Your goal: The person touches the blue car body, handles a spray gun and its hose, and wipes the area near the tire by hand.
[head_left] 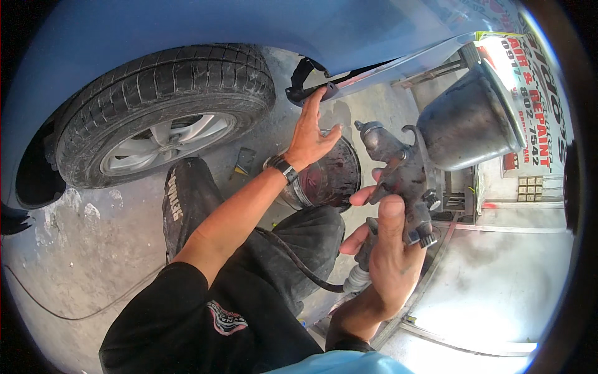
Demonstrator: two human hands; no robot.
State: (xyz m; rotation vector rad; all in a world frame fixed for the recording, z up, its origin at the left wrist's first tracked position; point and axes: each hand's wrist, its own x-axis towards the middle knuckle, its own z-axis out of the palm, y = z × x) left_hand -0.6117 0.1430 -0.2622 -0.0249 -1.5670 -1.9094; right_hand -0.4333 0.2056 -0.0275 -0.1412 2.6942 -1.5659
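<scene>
**Spray gun gripped in the right hand, left fingers at the car's edge**

The blue-painted car (249, 25) stands with its black-tyred, silver-spoked wheel (168, 124) on show, and places here are told from that wheel. Well to its right is the grey, paint-smudged metal spray gun (406, 168), raised in the right hand (396, 268). That hand is wrapped round the handle, thumb along the near side, other fingertips showing past the gun's left side. The left hand (311, 140), just right of the wheel, has its fingers stretched out and its thumb spread away; a fingertip meets a small dark tab (327, 93) at the car's lower edge. I see nothing held in it.

Right of the wheel, beyond the left hand, stands a round bucket (346, 165), its inside stained dark. A thin black hose (305, 270) runs rightward, lower than the wheel, to a pale ribbed fitting (357, 278) under the gun's handle.

The gun should feel stiff and fairly heavy, pulled off balance by the big smoky-grey cup (467, 124) that tilts farthest from the wheel; its contents are hidden. Wet paint would make it slippery. The handle is the sound hold; the nozzle (377, 136) and black ribbed knob (428, 240) seem easiest to knock or damage.
</scene>
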